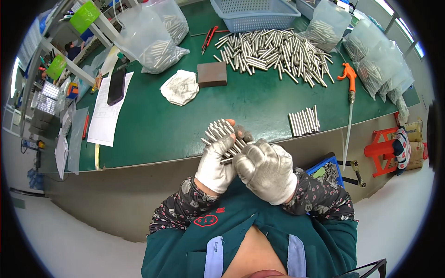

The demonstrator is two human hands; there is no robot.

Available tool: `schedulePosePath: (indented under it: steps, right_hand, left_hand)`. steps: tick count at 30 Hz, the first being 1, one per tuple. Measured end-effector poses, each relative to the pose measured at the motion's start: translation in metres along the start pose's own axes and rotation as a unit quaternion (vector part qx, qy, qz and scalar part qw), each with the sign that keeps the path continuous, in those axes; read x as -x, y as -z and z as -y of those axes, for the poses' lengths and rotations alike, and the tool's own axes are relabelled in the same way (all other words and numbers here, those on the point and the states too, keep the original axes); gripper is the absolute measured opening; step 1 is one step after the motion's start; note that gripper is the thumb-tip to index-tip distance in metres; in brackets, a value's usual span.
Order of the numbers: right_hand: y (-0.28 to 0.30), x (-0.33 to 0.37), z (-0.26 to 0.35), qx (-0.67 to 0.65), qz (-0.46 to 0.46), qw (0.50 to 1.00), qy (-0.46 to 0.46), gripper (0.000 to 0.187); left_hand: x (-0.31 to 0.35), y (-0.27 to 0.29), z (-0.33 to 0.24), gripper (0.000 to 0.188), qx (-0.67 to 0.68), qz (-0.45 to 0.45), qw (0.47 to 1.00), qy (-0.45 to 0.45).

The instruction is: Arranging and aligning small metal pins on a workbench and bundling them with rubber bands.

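My left hand (215, 163), in a white glove with grey-stained fingertips, is closed around a bundle of short metal rods (219, 132) just over the table's front edge. The rods lie side by side, slanting across the palm. Against their near right end presses my right hand (266, 169), gloved and dirty grey, with its fingers curled in. Whatever those fingers may hold is hidden. A neat row of similar rods (304, 121) lies on the table to the right. Farther back spreads a large loose pile of rods (278, 54).
On the green table (143, 125) are a white cloth (180, 88), a brown block (212, 74), red-handled pliers (209, 39), a phone (117, 87) on paper and an orange air gun (347, 78). Bags of rods (160, 53) and a blue basket (255, 18) stand behind. Below sits a blue bin (340, 176).
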State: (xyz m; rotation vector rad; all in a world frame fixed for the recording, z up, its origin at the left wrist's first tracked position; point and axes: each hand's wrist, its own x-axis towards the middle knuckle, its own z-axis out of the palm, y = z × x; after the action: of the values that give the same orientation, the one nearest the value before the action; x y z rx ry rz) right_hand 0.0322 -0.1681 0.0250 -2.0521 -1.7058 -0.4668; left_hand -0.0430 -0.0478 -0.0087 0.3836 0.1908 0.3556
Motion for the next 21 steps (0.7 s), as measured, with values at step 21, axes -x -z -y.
schedulePosePath:
  steps: [21]
  right_hand:
    - [-0.066, -0.073, -0.056, -0.287, -0.058, 0.925, -0.241, 0.016]
  left_hand:
    - [-0.077, 0.032, -0.051, 0.03, -0.26, -0.118, 0.948, -0.137]
